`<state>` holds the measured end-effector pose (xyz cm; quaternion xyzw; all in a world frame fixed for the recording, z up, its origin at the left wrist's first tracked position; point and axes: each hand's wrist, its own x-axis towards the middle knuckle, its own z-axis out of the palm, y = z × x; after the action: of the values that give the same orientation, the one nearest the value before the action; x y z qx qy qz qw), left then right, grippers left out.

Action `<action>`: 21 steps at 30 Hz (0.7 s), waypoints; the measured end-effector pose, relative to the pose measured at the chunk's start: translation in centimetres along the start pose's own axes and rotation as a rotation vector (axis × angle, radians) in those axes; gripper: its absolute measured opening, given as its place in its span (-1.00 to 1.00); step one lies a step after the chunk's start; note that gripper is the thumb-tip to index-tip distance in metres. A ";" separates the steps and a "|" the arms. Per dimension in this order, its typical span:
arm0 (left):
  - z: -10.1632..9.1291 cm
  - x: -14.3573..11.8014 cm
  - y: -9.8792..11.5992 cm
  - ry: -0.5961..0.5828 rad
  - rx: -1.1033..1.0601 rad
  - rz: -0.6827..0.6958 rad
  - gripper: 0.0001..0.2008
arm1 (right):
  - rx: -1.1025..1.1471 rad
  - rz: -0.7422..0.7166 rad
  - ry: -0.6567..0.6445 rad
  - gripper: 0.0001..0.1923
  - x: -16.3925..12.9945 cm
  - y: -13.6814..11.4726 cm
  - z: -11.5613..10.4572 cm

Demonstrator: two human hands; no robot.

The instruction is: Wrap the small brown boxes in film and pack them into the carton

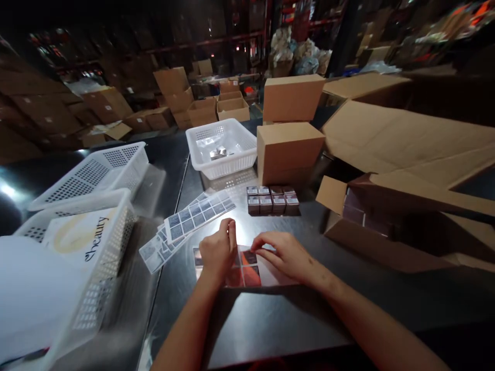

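Note:
My left hand (pixel 217 251) and my right hand (pixel 284 252) rest on a cluster of small red-brown boxes (pixel 243 270) laid flat on the dark metal table (pixel 270 319). The left hand's fingers curl over the cluster's left side. With its fingertips, the right hand pinches the top edge of one box near the middle. Left of my hands lie fanned sheets of printed labels (pixel 191 219). Beyond my hands stands a double row of several small dark boxes (pixel 273 200) with labels on top.
A white mesh basket (pixel 222 147) with a few small items stands at the back. Two white baskets (pixel 93 206) sit at left, one holding a printed carton. Stacked cardboard boxes (pixel 289 134) and an open carton (pixel 367 216) of small boxes stand at right.

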<state>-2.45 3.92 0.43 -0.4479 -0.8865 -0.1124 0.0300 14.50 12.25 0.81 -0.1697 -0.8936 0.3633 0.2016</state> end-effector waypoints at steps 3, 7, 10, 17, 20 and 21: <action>0.2 0.4 0.1 -0.102 0.096 0.007 -0.59 | -0.033 -0.222 0.001 -0.90 -0.3 0.2 -0.6; 0.6 0.9 -0.4 -0.146 0.099 0.066 -0.61 | -0.142 -0.227 0.271 -0.88 1.5 2.2 -1.8; 0.9 0.9 -0.3 -0.160 0.074 0.121 -0.62 | -0.495 -0.144 0.369 -0.52 4.3 4.8 -1.4; 0.8 0.6 0.0 -0.146 -0.045 0.108 -0.60 | -0.628 -0.187 0.347 -0.21 7.9 8.6 1.4; 0.7 0.7 -0.2 -0.157 -0.153 0.080 -0.60 | -0.598 -0.226 0.396 -0.13 7.2 9.2 1.5; 0.7 0.7 -0.3 -0.168 -0.195 0.075 -0.60 | -0.580 -0.261 0.406 -0.12 6.9 9.3 1.6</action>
<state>-3.04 4.45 -0.25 -0.4893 -0.8534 -0.1589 -0.0837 9.28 20.70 -5.23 -0.1728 -0.9153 0.0255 0.3629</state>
